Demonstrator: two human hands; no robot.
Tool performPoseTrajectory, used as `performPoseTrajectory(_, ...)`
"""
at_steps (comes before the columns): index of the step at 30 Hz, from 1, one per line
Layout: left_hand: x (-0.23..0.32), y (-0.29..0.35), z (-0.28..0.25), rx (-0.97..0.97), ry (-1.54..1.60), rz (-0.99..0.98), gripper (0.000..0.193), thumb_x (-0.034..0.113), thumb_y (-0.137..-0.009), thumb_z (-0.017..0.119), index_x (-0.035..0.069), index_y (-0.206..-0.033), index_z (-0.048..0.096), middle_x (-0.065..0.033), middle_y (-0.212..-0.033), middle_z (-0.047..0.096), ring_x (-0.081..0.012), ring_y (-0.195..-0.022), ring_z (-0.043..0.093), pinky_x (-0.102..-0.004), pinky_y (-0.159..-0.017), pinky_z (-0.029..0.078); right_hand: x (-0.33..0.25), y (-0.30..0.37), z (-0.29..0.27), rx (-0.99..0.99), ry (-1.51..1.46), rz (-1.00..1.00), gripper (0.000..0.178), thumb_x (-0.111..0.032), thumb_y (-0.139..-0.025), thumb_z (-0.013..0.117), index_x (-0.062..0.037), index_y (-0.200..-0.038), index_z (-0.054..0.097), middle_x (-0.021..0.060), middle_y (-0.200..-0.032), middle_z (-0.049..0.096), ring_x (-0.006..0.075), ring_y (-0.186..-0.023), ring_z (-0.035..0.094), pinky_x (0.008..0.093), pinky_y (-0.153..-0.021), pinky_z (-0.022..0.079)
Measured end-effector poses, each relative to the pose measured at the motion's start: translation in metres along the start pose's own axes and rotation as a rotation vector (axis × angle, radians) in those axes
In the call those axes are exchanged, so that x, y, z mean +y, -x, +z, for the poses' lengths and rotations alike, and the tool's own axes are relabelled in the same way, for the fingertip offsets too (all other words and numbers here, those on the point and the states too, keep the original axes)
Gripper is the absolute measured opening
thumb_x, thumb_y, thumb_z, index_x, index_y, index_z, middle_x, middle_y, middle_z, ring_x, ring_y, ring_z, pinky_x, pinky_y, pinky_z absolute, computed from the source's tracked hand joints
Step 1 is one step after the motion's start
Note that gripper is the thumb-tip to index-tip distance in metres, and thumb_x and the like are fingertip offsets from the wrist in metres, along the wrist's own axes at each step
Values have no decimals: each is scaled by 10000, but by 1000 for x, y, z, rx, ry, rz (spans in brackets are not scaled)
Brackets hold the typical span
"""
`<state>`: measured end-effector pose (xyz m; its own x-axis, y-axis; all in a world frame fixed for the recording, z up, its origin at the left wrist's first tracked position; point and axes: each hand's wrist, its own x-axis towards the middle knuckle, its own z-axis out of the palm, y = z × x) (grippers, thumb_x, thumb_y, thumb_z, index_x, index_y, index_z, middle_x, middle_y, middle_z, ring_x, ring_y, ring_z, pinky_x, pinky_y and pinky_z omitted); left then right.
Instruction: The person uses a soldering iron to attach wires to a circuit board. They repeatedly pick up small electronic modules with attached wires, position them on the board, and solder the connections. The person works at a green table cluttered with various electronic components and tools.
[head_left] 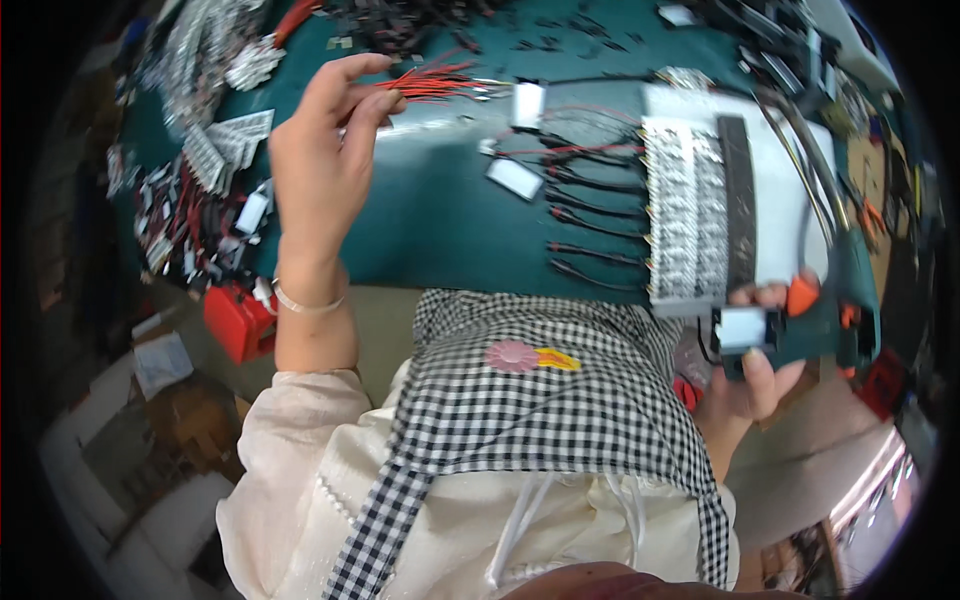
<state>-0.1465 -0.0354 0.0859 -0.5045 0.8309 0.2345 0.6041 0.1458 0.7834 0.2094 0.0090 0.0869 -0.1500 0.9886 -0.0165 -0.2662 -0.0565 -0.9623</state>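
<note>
My left hand (325, 165) is raised over the left part of the green table, thumb and forefinger pinched at the ends of a bundle of thin red wires (435, 83). On the right, my right hand (755, 385) grips a small black block with a white face (743, 328), the thumb below it and fingers above. Just above that hand stands a pale board (685, 215) with rows of silvery metal pieces. Several short black and red leads (598, 215) stick out from its left side. Two white-faced rectangular pieces, one upright (528, 104) and one tilted (514, 180), lie between the wires and the board.
A heap of dark parts (410, 20) lies at the back of the green table (420, 235). Clear bags (205, 60) and mixed wired parts (180, 225) crowd the left. A red box (240, 322) is below the left edge. An orange-tipped piece (802, 295) is by my right fingers.
</note>
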Motion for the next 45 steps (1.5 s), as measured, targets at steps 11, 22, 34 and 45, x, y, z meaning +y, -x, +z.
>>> performPoseTrajectory(11, 111, 43, 89, -805, 587, 38, 30, -9, -868, 613, -23, -841, 613, 49, -639, 544, 24, -527, 426, -147, -456, 320, 4, -8, -4, -84, -171, 71, 847, -79, -670, 669, 27, -1402, 254, 165, -1115, 532, 327, -1013, 633, 404, -886, 545)
performPoseTrajectory(22, 118, 48, 92, -823, 505, 19, 19, -12, -877, 600, -17, -893, 591, 46, -662, 543, 19, -565, 444, -142, -493, 338, 4, -3, -3, -41, -150, 124, 853, -88, -671, 693, 27, -1399, 262, 156, -1083, 542, 329, -987, 642, 408, -874, 546)
performPoseTrajectory(34, 108, 54, 116, -820, 590, 230, 177, 1, -856, 557, -4, -1033, 554, -114, -1163, 431, -117, -914, 483, -230, -707, 434, 16, -4, -6, -222, -16, -38, 864, 114, -683, 724, 30, -1389, 233, 200, -1097, 566, 262, -989, 633, 350, -823, 548)
performPoseTrajectory(45, 107, 49, 105, -801, 762, -81, 44, 22, -904, 568, -18, -918, 580, -27, -829, 575, -84, -751, 519, -210, -634, 422, 20, 8, 5, -257, 219, 96, 865, 82, -630, 765, 34, -1368, 316, 144, -1068, 589, 161, -955, 596, 275, -757, 524)
